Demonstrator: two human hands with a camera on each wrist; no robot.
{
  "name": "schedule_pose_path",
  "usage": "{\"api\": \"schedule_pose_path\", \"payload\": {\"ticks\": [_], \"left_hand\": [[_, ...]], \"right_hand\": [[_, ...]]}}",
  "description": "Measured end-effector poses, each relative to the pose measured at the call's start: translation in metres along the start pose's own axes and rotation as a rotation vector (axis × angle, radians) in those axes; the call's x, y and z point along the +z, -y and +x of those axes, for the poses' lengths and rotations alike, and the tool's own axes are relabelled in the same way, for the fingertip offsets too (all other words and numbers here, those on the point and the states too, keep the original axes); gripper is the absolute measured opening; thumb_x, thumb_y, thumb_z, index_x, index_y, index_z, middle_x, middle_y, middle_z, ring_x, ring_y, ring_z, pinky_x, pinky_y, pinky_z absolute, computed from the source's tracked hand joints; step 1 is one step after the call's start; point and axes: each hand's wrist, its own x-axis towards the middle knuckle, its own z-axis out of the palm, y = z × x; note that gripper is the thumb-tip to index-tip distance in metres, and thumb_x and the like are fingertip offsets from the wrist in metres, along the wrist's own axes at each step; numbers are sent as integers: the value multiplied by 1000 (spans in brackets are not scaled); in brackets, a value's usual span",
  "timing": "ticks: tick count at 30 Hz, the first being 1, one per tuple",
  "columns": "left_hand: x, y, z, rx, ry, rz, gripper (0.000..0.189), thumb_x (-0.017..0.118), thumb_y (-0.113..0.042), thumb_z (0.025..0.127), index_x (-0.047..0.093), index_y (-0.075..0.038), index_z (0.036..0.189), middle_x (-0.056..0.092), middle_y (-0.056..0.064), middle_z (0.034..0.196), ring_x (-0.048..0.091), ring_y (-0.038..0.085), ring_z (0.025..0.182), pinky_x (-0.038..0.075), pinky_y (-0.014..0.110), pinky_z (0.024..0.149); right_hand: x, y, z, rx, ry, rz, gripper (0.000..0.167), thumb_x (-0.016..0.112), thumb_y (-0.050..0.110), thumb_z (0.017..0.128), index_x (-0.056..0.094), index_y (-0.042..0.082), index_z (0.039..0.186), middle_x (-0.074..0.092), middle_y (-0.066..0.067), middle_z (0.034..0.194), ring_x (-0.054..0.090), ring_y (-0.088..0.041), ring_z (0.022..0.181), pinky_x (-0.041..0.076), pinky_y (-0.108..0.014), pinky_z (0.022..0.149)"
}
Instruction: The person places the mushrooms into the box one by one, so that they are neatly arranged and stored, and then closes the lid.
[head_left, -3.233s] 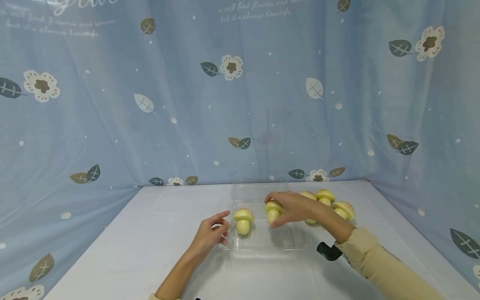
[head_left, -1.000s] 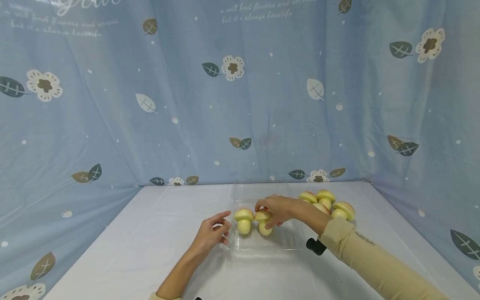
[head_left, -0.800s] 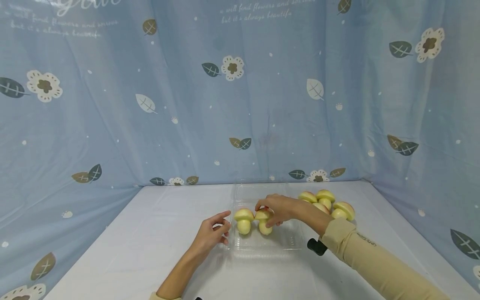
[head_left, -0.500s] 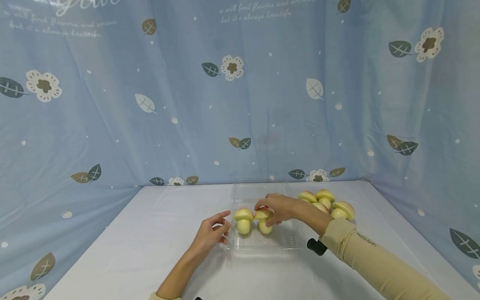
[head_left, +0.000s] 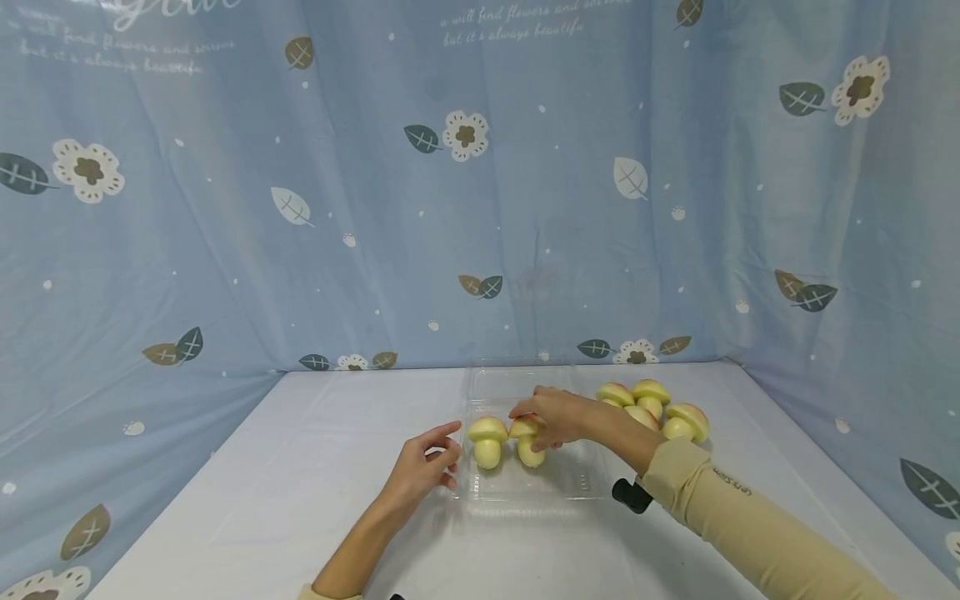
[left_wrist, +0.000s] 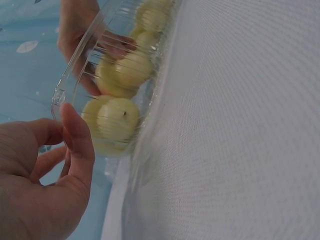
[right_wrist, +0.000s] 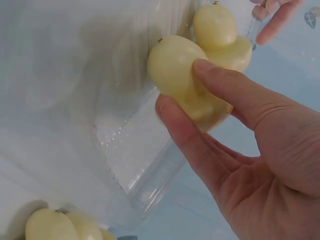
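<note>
A clear plastic container [head_left: 517,490] with its lid [head_left: 517,383] folded back lies on the table. My left hand [head_left: 422,467] is at its left side; in the left wrist view, thumb and index finger pinch the container's rim [left_wrist: 59,96]. One pale yellow mushroom-shaped piece [head_left: 487,450] lies inside by the left wall, cap toward the back. My right hand [head_left: 561,415] holds a second mushroom-shaped piece [head_left: 531,457] right beside it, the two caps meeting. In the right wrist view, thumb and fingers grip this piece [right_wrist: 172,65] around its cap and stem, its small dark stem end showing.
Several more mushroom-shaped pieces [head_left: 651,392], some tinged pink, lie in a group to the right of the container. A white cloth covers the table [head_left: 315,467]. A blue patterned curtain [head_left: 360,208] hangs behind and along both sides.
Over about three seconds, my right hand has carried its mushroom-shaped piece left and down, beside the first one. In the last second both hands have stayed almost still.
</note>
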Motion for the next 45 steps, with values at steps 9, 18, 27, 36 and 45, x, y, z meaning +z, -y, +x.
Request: {"api": "schedule_pose_path", "payload": {"ticks": [9, 18, 27, 36, 45], "left_hand": [[-1, 1, 2, 14, 17, 3, 49, 58, -4, 95, 47, -1, 144, 54, 6, 98, 55, 12, 73, 54, 21, 55], [-2, 0, 1, 7, 10, 2, 47, 58, -4, 96, 49, -4, 142, 53, 6, 98, 54, 12, 72, 54, 21, 54], [-1, -2, -1, 7, 3, -14, 49, 60, -5, 95, 48, -2, 143, 52, 7, 98, 53, 12, 72, 52, 20, 54], [0, -2, -2, 6, 2, -15, 50, 61, -6, 95, 48, -2, 143, 52, 7, 99, 53, 12, 72, 52, 21, 53], [0, -2, -1, 11, -8, 1, 50, 60, -5, 95, 48, -1, 143, 53, 7, 98, 53, 12, 72, 53, 21, 54]], "right_hand": [[-1, 1, -1, 35, -15, 12, 52, 79, 20, 84, 57, 23, 130, 53, -5, 108, 51, -15, 83, 48, -30, 69], [0, -1, 0, 11, -15, 4, 46, 78, 25, 85, 57, 15, 124, 56, -4, 109, 51, -14, 91, 49, -33, 78], [0, -1, -1, 11, -34, 8, 45, 78, 25, 85, 59, 13, 124, 58, -4, 110, 54, -17, 101, 50, -37, 86], [0, -6, -4, -21, -45, 0, 45, 77, 26, 85, 58, 12, 124, 59, -6, 110, 55, -23, 105, 50, -39, 87], [-4, -14, -14, -45, -75, 37, 48, 76, 29, 87, 57, 12, 128, 60, -10, 116, 56, -27, 110, 51, -41, 86]]}}
